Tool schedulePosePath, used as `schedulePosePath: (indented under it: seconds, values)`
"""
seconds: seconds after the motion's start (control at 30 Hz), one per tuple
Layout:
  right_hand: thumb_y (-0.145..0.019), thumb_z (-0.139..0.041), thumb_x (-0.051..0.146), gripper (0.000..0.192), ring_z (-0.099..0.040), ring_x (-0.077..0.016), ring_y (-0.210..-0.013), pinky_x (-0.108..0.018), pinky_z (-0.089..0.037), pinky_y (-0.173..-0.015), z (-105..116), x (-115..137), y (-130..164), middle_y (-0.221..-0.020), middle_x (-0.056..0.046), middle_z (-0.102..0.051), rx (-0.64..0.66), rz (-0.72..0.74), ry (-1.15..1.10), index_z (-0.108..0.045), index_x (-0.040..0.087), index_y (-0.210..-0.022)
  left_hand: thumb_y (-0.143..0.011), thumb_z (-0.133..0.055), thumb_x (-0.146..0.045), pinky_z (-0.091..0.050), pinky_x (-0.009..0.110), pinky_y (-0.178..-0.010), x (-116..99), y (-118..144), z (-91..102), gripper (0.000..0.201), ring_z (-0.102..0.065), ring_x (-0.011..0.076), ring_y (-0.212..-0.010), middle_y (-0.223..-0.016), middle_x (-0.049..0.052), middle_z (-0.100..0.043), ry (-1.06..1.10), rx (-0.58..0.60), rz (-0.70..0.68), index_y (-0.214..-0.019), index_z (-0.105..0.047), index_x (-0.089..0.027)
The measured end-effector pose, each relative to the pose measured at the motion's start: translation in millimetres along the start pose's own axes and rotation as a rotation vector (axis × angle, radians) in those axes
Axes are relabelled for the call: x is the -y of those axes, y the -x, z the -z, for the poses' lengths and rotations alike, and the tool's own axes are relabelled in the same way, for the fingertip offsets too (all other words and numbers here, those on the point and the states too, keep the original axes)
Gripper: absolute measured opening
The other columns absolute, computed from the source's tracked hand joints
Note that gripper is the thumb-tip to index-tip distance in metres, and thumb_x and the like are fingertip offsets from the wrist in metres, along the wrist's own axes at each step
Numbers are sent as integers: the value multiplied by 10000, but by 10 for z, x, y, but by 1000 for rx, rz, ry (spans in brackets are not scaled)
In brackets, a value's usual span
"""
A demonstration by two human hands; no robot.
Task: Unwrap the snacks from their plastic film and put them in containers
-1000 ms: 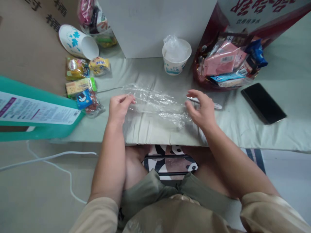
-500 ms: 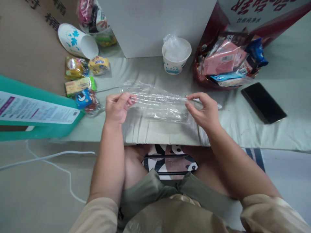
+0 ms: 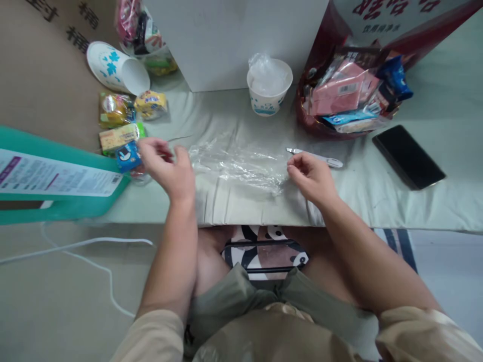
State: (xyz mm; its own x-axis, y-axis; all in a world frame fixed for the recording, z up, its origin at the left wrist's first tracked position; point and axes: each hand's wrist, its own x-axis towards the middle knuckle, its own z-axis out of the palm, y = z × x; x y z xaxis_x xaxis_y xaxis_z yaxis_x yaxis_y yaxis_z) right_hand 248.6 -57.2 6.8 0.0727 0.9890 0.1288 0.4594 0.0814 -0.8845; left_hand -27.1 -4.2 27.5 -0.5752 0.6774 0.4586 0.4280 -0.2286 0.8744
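Note:
A crumpled clear plastic bag [image 3: 241,163] lies flat on the cloth-covered table between my two hands. My left hand [image 3: 168,168] is off the bag's left end, its fingers apart and holding nothing visible. It hovers beside a blue snack packet [image 3: 128,156] and partly covers the small wrappers there. At the bag's right end is my right hand [image 3: 312,177], fingers curled in and thumb close to the index finger. Whether a bit of film is pinched there is too small to tell. Just behind that hand rests a slim white utility knife [image 3: 332,162].
A paper cup [image 3: 269,93] stuffed with clear plastic stands behind the bag. To its right are a red basket of snacks [image 3: 339,95] and a black phone [image 3: 409,157]. At left are a tipped paper cup [image 3: 116,68], yellow snack packets [image 3: 151,104] and a green container [image 3: 75,176].
My left hand has let go of the bag and moved left toward the snack packets. The bag has sunk slack onto the table. My right hand has dropped slightly, uncovering the knife.

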Motion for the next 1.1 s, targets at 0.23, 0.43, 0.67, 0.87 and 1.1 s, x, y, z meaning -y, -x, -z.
schedulePosePath:
  seconds: [0.23,0.43,0.67,0.87,1.1]
  values:
    - [-893,-609,157,90,-725,-213,-979,-376,-549,-851,-177,234,243,-1021,-57,-762,-165,638,107,-601,247,-899,-808,-752,-499,-531,274,-828,-533,683,-197,345,-656,168,-975,-1008,43,-690,410,920,734,-962,-685,-198]
    - [-955,-631,231,47,-667,-223,-1273,-413,-459,-1076,-346,237,447,-1269,-40,-772,115,937,297,-635,253,-913,-691,-872,-371,-544,258,-736,-483,660,-233,505,-687,150,-860,-1005,27,-695,603,837,1042,-1081,-597,-205]
    - [-960,-599,381,146,-714,-216,-1047,-401,-532,-954,-224,342,558,-993,-30,-770,-39,936,-50,-681,262,-973,-747,-740,-283,-562,251,-609,-524,488,-106,255,-738,161,-722,-812,-13,-690,693,890,858,-864,-527,-205]
    - [-779,-650,776,586,-708,-280,-1098,-451,-596,-885,-148,146,240,-1198,-88,-720,22,-282,-718,-630,300,-1119,-808,-630,-312,-566,272,-667,-331,486,-168,135,-729,156,-718,-792,21,-738,356,916,826,-794,-562,-197]
    - [-675,-825,540,477,-665,-154,-735,-284,-541,-610,-188,125,29,-929,-43,-734,-4,-572,-693,-643,241,-998,-790,-610,-273,-481,274,-642,-266,601,-212,148,-658,140,-678,-714,41,-732,-82,1026,291,-686,-668,-184]
